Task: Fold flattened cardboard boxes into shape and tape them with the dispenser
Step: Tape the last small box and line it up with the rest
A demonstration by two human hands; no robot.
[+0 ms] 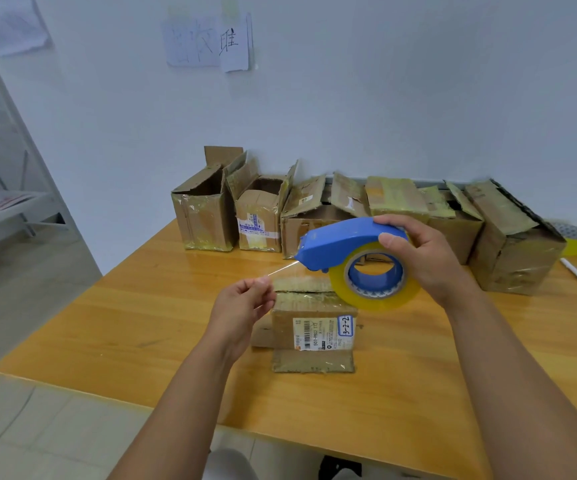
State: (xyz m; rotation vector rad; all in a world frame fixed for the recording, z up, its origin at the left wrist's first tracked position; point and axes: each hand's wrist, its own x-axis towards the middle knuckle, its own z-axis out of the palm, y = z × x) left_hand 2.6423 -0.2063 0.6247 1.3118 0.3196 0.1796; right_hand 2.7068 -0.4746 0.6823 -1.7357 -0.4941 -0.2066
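Small cardboard box [314, 327] on the worktop [114, 317], light, thin-walled, best steadied by its sides. Above it, tape dispenser [346, 244] gripped by right hand [425, 258], fingers curled over the shell. Left hand [242, 306] fingers pinching the sticky, flimsy tape end [280, 270].

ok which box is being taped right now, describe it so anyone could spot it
On the wooden table, skip the row of open boxes along the wall. It's the small box standing alone near the front edge, below both hands, with a handwritten 3-2-2 label.
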